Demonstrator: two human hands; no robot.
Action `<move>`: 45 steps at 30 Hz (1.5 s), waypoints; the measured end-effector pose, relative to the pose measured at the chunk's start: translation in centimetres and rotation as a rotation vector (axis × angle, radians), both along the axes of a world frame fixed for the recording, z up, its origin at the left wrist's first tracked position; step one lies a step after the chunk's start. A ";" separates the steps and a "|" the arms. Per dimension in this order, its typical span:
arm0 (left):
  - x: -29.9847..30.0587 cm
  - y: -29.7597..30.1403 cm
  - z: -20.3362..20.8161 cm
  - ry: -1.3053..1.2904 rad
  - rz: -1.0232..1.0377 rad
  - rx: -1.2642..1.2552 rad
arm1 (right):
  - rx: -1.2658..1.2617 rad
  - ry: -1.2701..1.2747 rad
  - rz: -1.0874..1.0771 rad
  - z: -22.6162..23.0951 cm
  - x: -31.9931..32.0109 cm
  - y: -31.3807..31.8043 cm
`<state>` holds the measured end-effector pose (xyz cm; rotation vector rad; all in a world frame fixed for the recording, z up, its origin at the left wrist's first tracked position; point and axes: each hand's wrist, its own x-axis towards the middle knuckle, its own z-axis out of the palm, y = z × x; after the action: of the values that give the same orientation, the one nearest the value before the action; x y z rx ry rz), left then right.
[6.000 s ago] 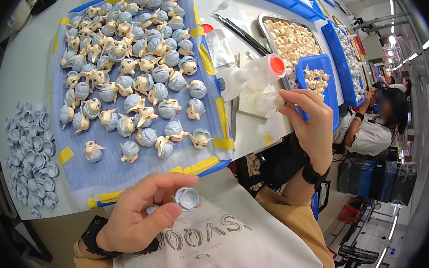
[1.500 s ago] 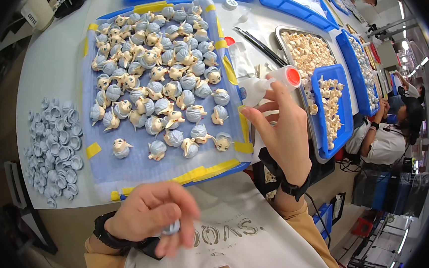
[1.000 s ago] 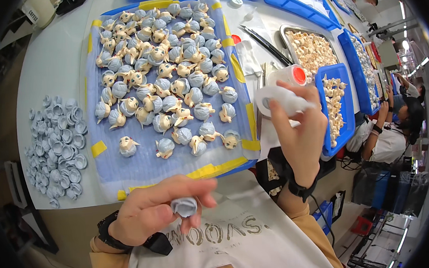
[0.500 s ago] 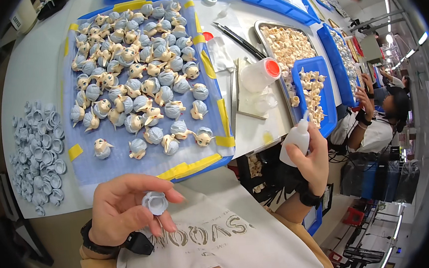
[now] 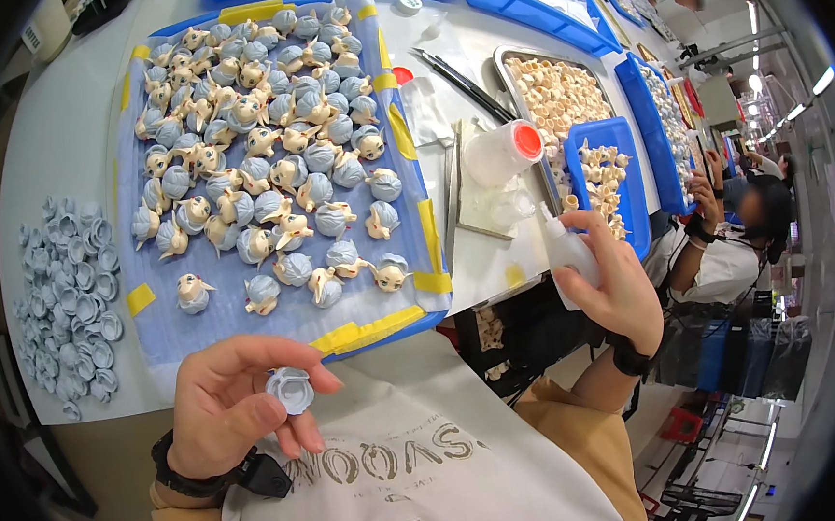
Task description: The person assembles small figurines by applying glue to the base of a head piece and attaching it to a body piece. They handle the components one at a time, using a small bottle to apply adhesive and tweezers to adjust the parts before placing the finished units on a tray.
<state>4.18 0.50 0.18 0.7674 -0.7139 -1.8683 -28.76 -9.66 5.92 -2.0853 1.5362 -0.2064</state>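
Note:
My left hand [image 5: 238,399] pinches a small pale blue-grey hair piece [image 5: 291,390], its hollow side showing, over my apron. My right hand [image 5: 617,280] is wrapped around a white squeeze bottle [image 5: 572,257] with a thin nozzle pointing up, near the table's right edge. Beyond my left hand, rows of doll heads [image 5: 289,226] with blue-grey hair and pointed ears lie on a blue-lined tray [image 5: 176,340] edged with yellow tape. To the left is a loose heap of similar hollow hair pieces [image 5: 72,304] on the white table.
A steel tray [image 5: 512,89] and a small blue tray [image 5: 632,178] hold cream-coloured parts. A clear jar with a red cap [image 5: 506,148], black tweezers [image 5: 463,83] and more blue bins [image 5: 540,10] stand around. At the right, a co-worker [image 5: 727,258] sits by another bin.
My right hand has shifted slightly right and turned the bottle so its nozzle tilts left instead of right. The left hand keeps the hair piece, now turned slightly more face-on.

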 end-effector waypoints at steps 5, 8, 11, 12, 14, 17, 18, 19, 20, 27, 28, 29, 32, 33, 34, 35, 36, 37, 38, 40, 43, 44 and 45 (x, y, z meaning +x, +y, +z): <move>0.0 -0.2 0.2 0.007 0.009 0.049 | -0.030 0.086 0.089 0.6 -0.2 -1.3; -0.1 -0.2 0.0 0.009 0.025 0.052 | -0.082 0.073 0.101 0.6 -0.4 -1.7; -0.1 -0.2 -0.1 0.004 0.031 0.051 | -0.109 0.031 0.100 1.0 -0.4 -1.9; -0.2 -0.3 -0.1 0.003 0.028 0.045 | -0.099 0.029 0.087 1.4 -0.3 -1.9; -0.2 -0.4 -0.1 0.001 0.020 0.034 | -0.090 0.033 0.082 1.7 -0.4 -1.9; -0.3 -0.3 -0.2 0.009 0.019 0.038 | -0.082 0.041 0.110 1.6 -0.3 -2.4; -0.3 -0.3 -0.2 0.007 0.018 0.037 | -0.070 0.046 0.115 1.7 -0.3 -2.6; -0.3 -0.3 -0.2 0.006 0.017 0.037 | -0.059 0.050 0.120 1.7 -0.2 -2.6; -0.3 -0.3 -0.2 0.004 0.017 0.036 | -0.066 0.049 0.125 1.7 -0.2 -2.6; 0.0 -0.3 0.0 -0.011 0.016 0.049 | -0.087 0.024 0.148 1.7 -0.5 -2.7; 0.0 -0.3 0.0 -0.007 0.020 0.054 | -0.084 0.021 0.151 1.7 -0.4 -2.8; 0.0 -0.3 0.0 -0.003 0.023 0.059 | -0.075 0.024 0.147 1.8 -0.4 -2.8; 0.1 -0.3 0.0 0.006 0.011 0.066 | -0.055 0.025 0.138 1.8 -0.3 -2.8; 0.1 -0.3 -0.1 0.008 0.007 0.063 | -0.055 0.021 0.140 1.8 -0.3 -2.8; 0.2 -0.3 -0.1 0.010 0.002 0.061 | -0.055 0.016 0.142 1.8 -0.2 -2.8; 0.2 -0.3 -0.1 0.012 -0.002 0.058 | -0.058 0.020 0.144 1.8 -0.2 -2.8; 0.2 -0.3 -0.1 0.014 -0.001 0.063 | -0.062 0.023 0.145 1.7 -0.3 -2.8; 0.2 -0.3 0.0 0.016 -0.001 0.068 | -0.066 0.026 0.147 1.7 -0.3 -2.8; 0.2 -0.3 0.0 0.018 -0.001 0.073 | -0.070 0.025 0.150 1.6 -0.4 -2.8; 0.2 -0.3 0.0 0.021 -0.003 0.070 | -0.077 0.024 0.153 1.6 -0.4 -2.8; 0.1 -0.4 -0.1 0.023 -0.002 0.067 | -0.051 0.022 0.138 1.8 -0.2 -2.6; 0.1 -0.4 -0.1 0.023 -0.002 0.066 | -0.055 0.021 0.140 1.8 -0.2 -2.6; 0.1 -0.4 -0.1 0.019 -0.003 0.066 | -0.060 0.020 0.142 1.7 -0.3 -2.5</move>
<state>4.29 0.14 0.09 0.7900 -0.6452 -1.9072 -29.02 -12.19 7.65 -2.2389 1.4026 -0.1814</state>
